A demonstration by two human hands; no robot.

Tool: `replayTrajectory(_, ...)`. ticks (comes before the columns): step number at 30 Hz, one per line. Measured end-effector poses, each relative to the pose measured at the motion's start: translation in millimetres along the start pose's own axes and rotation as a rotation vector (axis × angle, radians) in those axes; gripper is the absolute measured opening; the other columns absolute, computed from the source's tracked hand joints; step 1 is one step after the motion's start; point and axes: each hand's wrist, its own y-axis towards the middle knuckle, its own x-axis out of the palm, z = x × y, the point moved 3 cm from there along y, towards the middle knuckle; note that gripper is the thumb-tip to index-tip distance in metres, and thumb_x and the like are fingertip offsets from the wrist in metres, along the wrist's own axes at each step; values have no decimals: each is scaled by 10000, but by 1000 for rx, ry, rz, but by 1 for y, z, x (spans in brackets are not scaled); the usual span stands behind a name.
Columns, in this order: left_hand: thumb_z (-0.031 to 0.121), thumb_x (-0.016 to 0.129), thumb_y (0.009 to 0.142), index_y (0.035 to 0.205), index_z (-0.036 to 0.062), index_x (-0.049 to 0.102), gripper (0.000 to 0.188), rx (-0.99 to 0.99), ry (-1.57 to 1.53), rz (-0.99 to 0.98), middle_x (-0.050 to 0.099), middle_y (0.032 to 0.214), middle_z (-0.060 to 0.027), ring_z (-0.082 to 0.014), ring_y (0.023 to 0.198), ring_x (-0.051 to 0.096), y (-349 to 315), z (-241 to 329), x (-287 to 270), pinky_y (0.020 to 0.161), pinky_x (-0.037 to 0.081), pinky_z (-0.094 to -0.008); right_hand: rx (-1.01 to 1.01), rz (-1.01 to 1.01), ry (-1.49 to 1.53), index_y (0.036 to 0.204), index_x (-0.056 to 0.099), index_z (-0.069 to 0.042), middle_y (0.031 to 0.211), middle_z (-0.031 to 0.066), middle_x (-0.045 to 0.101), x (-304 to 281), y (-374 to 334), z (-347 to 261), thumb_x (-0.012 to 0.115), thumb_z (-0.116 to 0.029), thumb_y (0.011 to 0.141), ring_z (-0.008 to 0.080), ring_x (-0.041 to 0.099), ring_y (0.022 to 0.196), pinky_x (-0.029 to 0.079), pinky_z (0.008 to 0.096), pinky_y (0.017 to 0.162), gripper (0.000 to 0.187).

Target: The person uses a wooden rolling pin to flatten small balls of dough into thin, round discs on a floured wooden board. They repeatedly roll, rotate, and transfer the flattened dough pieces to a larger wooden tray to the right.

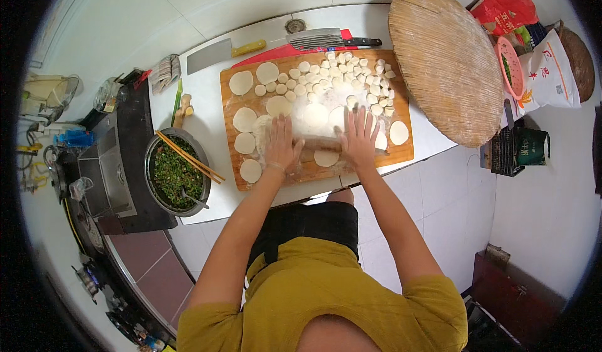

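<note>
My left hand lies with its fingers stretched out over the left end of a wooden rolling pin. Over the pin's right part, my right hand is spread in the same way. The palms hide much of the pin. Flat dough wrappers lie around it on the floured wooden board, and one wrapper shows just on the near side of the pin. Many small cut dough pieces are heaped at the board's far right, beside loose white flour.
A bowl of chopped green filling with chopsticks and a spoon stands left, near ginger. Behind the board lie a cleaver and a knife. A large round woven tray borders the right side.
</note>
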Motion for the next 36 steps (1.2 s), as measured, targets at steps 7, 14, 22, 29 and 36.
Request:
replayTrajectory(7, 441, 492, 897, 1463, 29, 217, 752, 52, 23, -225, 162, 1538, -172, -344, 1410, 174, -76, -13, 5, 1131, 152, -529, -168, -92, 144, 1378, 364, -62, 1402, 193, 347, -10, -80, -8, 578, -333, 853, 421, 316, 1292, 242, 580, 1038, 628)
replayTrajectory(14, 381, 541, 876, 1449, -9, 227, 761, -30, 15, 135, 177, 1516, -229, -377, 1405, 168, -18, 12, -29, 1129, 145, -540, -140, -194, 279, 945, 519, -32, 917, 167, 547, -6, -37, -1, 674, -281, 801, 365, 534, 844, 427, 459, 727, 326)
replayTrajectory(22, 176, 631, 795, 1366, -49, 348, 675, 46, -218, 33, 402, 1327, -238, -378, 1269, 370, -35, 61, 2, 1069, 306, -462, 188, 8, 548, 855, 497, 3, 818, 201, 512, -42, -61, 37, 613, -259, 876, 413, 527, 738, 423, 471, 646, 287)
replayTrajectory(29, 117, 669, 745, 1192, -1, 464, 505, -150, -169, -73, 493, 1169, -205, -360, 1093, 481, -12, 54, 55, 905, 448, -427, 239, -37, 573, 843, 486, 10, 782, 217, 517, -57, -76, 57, 610, -266, 878, 422, 522, 735, 419, 478, 643, 305)
replayTrajectory(36, 117, 652, 774, 967, 41, 554, 229, -619, -431, -165, 602, 923, -177, -358, 907, 595, -5, 51, 41, 797, 486, -438, 233, -48, 606, 883, 507, 15, 817, 223, 533, -59, -77, 70, 595, -270, 890, 413, 532, 759, 422, 474, 670, 299)
